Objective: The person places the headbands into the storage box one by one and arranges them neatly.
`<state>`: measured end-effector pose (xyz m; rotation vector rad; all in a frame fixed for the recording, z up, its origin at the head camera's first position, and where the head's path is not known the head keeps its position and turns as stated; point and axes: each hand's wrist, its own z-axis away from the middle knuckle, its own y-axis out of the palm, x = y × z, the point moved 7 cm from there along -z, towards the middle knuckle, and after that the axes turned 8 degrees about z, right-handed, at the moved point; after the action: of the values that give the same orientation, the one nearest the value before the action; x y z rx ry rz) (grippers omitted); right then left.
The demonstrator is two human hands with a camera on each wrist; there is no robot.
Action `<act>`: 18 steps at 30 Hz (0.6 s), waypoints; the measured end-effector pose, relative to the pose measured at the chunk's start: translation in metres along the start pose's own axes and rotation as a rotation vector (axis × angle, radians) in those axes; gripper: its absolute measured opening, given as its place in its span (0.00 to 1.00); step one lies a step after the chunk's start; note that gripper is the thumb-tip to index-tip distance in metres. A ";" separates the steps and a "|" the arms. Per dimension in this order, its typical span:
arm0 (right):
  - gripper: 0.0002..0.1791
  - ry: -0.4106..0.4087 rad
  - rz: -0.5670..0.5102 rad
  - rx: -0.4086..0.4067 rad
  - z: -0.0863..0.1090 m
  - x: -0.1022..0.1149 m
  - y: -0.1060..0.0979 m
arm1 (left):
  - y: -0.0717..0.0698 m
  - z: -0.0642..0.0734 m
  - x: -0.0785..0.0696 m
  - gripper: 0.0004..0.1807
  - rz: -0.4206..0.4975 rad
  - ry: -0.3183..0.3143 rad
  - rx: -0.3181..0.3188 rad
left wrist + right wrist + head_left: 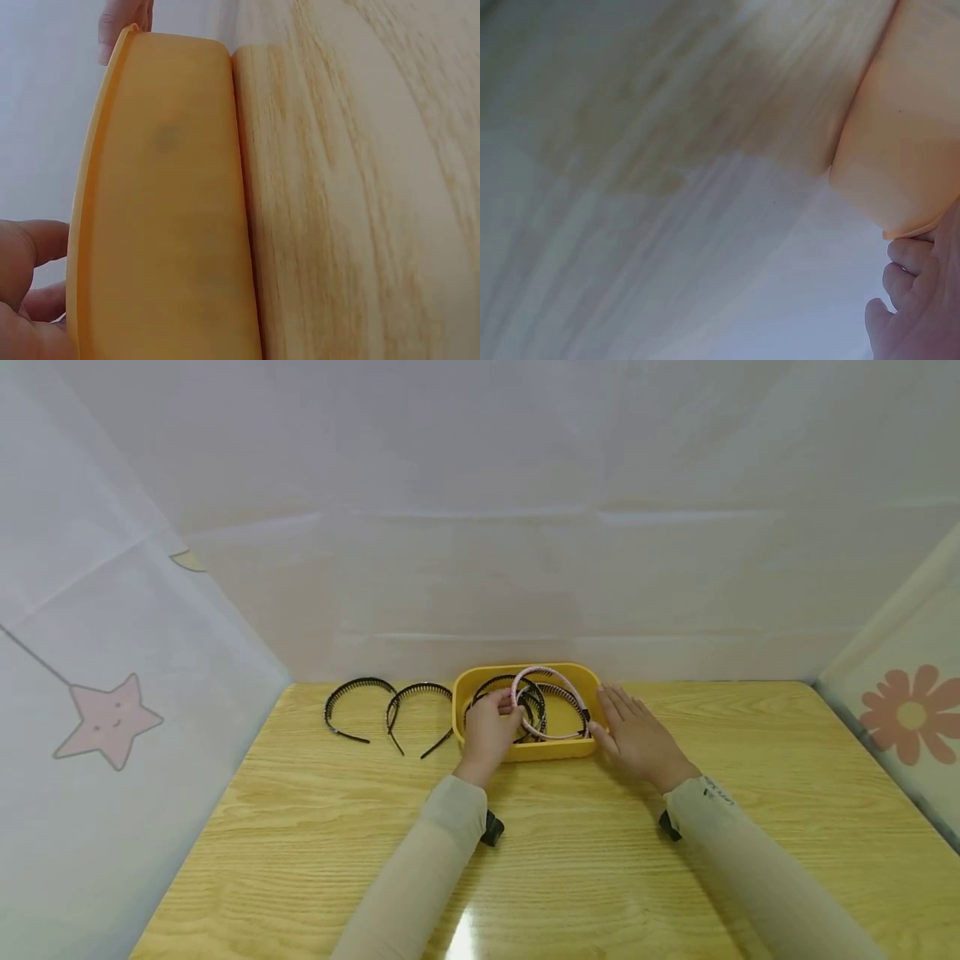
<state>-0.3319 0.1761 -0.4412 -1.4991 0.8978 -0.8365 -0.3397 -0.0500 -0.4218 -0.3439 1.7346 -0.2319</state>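
A yellow plastic basket [555,750] stands at the table's back edge, with several black toothed headbands [538,703] inside. A pink headband [551,671] lies over them, level with the rim. My left hand [489,732] reaches over the front-left rim and pinches the pink headband at its left side; in the left wrist view the basket wall hides the fingertips. Against the basket's right side rests my right hand [641,739], its fingers straight and its thumb at the rim. In the right wrist view, fingers [900,281] show beside the basket's corner.
Two black toothed headbands, one farther left [360,682] and one beside the basket [420,688], lie on the wooden table [337,860]. A pale cloth [480,577] hangs behind the table, with printed cloth at both sides.
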 end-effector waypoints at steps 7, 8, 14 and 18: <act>0.40 0.002 0.000 0.004 -0.001 -0.001 0.000 | -0.003 0.002 -0.004 0.21 -0.034 0.080 -0.073; 0.40 0.002 0.002 0.004 -0.002 -0.002 0.000 | -0.004 0.003 -0.005 0.21 -0.023 0.091 -0.084; 0.39 -0.001 0.009 -0.021 -0.001 -0.001 -0.002 | -0.005 0.007 -0.007 0.16 0.015 0.150 -0.101; 0.39 -0.002 0.011 -0.028 0.000 0.001 -0.002 | -0.011 0.011 -0.006 0.13 0.043 0.156 -0.115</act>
<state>-0.3312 0.1751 -0.4396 -1.5181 0.9190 -0.8166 -0.3271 -0.0575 -0.4146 -0.3796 1.9123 -0.1305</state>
